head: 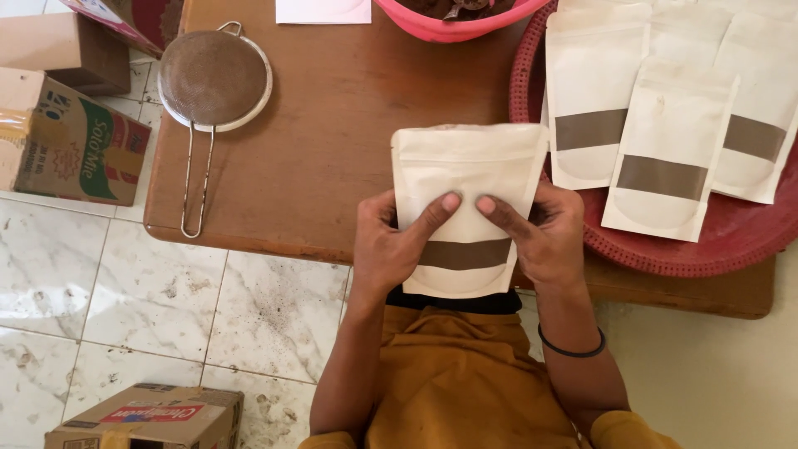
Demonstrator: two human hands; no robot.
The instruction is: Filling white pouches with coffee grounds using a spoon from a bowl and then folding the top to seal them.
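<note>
Head view, looking straight down: nearest the camera, a lap in mustard-yellow cloth is seen, with two forearms reaching forward; a thin black band [570, 347] is worn on the right wrist. A cream paper stand-up pouch [465, 179] with a brown window strip is held upright between both hands, over the near edge of a wooden table [332, 125]. The pouch is gripped at its left side by the left hand [391, 245], thumb pressed flat on the front and fingers curled behind. Its right side is gripped the same way by the right hand [544, 237], so that the two thumb tips nearly meet at the middle of the pouch.

Just beyond and to the right, a round red tray [706, 249] is set on the table, and several matching pouches [665, 158] are laid overlapping in it. Further left on the table, a metal mesh strainer [212, 79] lies with its handle pointing toward the near edge. At the far edge, a pink bowl [453, 25] is partly seen. Cardboard boxes [71, 141] stand on the pale tiled floor [166, 291] at the left.
</note>
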